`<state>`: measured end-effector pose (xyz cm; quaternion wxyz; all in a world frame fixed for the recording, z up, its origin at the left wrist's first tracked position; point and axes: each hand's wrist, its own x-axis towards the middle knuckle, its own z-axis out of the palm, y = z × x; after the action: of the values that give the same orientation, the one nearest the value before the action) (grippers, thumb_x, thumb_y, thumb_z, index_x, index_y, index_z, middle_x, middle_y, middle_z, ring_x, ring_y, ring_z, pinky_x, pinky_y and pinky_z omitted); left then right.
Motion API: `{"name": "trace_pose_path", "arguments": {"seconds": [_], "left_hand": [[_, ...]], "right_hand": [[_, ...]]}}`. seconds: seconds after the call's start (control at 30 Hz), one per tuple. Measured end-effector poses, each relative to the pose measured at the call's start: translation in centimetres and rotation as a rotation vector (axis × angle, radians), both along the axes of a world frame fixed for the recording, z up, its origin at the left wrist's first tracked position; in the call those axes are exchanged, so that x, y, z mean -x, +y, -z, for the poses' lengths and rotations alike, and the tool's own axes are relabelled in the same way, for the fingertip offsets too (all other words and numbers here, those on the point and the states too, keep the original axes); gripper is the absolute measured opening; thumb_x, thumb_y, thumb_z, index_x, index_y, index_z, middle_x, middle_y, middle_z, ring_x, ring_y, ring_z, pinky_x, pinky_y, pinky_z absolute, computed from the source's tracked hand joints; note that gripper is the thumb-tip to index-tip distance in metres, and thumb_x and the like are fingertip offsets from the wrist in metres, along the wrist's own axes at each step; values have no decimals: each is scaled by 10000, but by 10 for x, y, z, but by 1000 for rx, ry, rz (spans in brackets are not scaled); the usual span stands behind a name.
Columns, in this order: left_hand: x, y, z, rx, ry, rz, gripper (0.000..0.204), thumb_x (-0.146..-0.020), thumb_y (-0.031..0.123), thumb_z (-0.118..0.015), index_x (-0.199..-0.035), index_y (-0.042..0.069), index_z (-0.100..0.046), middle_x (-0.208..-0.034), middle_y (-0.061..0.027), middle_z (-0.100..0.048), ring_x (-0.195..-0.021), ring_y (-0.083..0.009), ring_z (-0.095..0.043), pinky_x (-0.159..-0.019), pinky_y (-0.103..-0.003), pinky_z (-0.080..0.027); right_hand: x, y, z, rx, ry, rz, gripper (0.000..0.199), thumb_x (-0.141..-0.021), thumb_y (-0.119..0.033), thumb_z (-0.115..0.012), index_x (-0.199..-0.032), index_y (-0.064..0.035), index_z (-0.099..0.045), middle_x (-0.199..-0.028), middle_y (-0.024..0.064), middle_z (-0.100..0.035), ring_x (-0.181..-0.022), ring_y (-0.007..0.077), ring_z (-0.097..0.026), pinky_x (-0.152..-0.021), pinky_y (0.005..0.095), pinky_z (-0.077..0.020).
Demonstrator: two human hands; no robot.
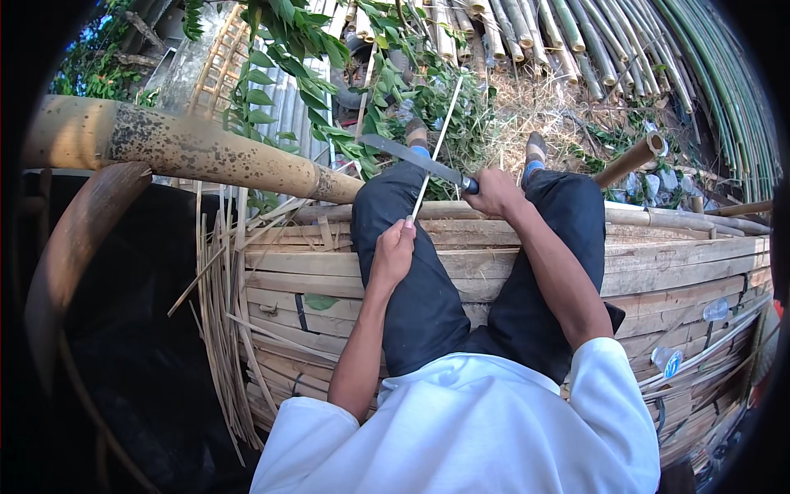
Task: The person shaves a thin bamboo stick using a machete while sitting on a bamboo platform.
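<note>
My left hand (392, 252) is closed round the near end of a thin pale bamboo strip (439, 141), just over my left knee. The strip slants away from me, up and to the right. In my right hand (495, 194) is the dark handle of a long-bladed knife (421, 160). Its blade points left and crosses the strip between my shins; whether the edge bites into it I cannot tell.
I sit on stacked wooden slats (494, 262). Loose thin strips (216, 329) hang at the left, below a thick bamboo pole (210, 150). Leafy branches (284, 62) droop ahead. Bamboo poles (592, 49) lie at the far right. Plastic cups (666, 361) rest on the slats.
</note>
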<state>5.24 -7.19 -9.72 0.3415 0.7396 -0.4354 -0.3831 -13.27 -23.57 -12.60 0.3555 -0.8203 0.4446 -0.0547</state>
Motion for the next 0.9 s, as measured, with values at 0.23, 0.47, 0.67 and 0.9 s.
{"name": "trace_pose_path", "arguments": {"seconds": [0.23,0.47,0.67,0.9], "left_hand": [[2,-5,-9,-127,68,12,389,-1007,291,-410,-774,-10,-491,-586,-82,-434,-551,-161,-418,-547,-343,-383],[13,-7,-17,-12,-204,34,299,-979,236,-496,-821,-14,-535,-576,-171,-449,-483,-246,-413,-513,-364,-377],[20,-2,-20,90,-290,43,255,-965,202,-524,-828,-11,-549,-573,-190,-487,-473,-327,-495,-478,-384,-363],[28,-2,-24,121,-339,145,255,-962,236,-533,-823,26,-571,-592,-186,-537,-575,-384,-580,-491,-428,-392]], "right_hand": [[11,-15,10,-148,-23,244,268,-752,-298,-599,-714,-42,-666,-750,227,-656,-746,402,-648,-740,469,-521],[6,-13,7,-49,92,93,300,-740,-336,-615,-769,-47,-688,-762,233,-662,-773,399,-657,-753,481,-520],[19,-25,3,-94,44,159,289,-751,-309,-621,-780,-30,-689,-795,259,-658,-804,417,-650,-774,477,-516],[50,-58,28,-204,-40,567,376,-745,-328,-600,-773,41,-665,-802,271,-657,-792,406,-656,-763,477,-511]]}}
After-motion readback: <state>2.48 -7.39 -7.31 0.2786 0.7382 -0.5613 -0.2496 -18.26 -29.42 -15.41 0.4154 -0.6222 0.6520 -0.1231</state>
